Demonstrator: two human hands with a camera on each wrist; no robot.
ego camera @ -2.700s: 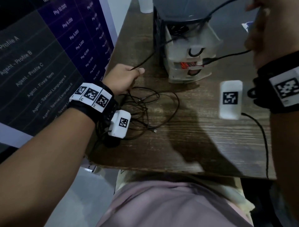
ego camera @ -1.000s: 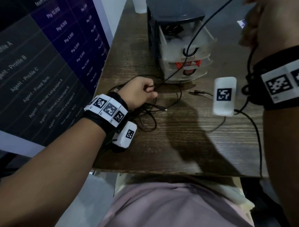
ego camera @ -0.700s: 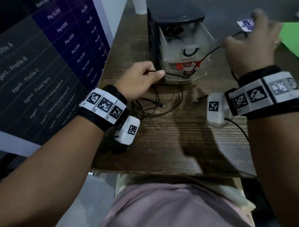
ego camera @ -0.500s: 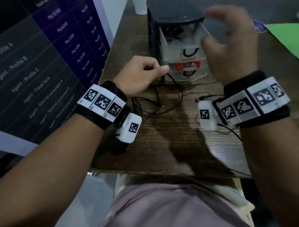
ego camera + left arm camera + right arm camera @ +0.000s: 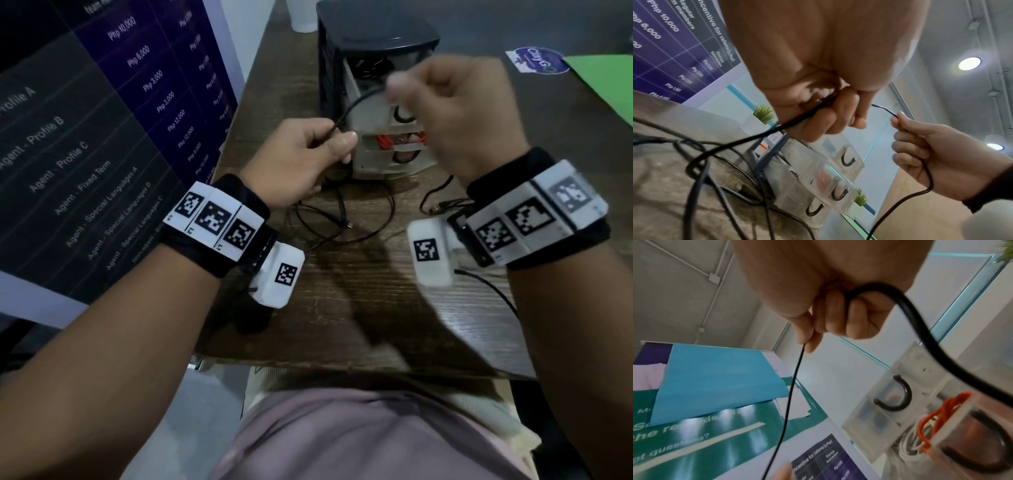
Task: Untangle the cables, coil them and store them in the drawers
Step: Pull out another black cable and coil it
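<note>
Black cable (image 5: 356, 102): pinched by my left hand (image 5: 301, 161) and right hand (image 5: 459, 113) before the drawers (image 5: 373, 161), slack tangled on the table (image 5: 359, 308). Coiling unfinished. Orange cable (image 5: 400, 139) already stored.

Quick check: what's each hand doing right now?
Left hand: closed around the black cable.
Right hand: closed, pinching the same black cable further along.

A person in a pale pink top (image 5: 359, 442) wears black wristbands on both bare forearms, each band ringed with white tiles printed with black square codes (image 5: 214, 219) and carrying a small white camera box (image 5: 279, 275) with its own code.
</note>
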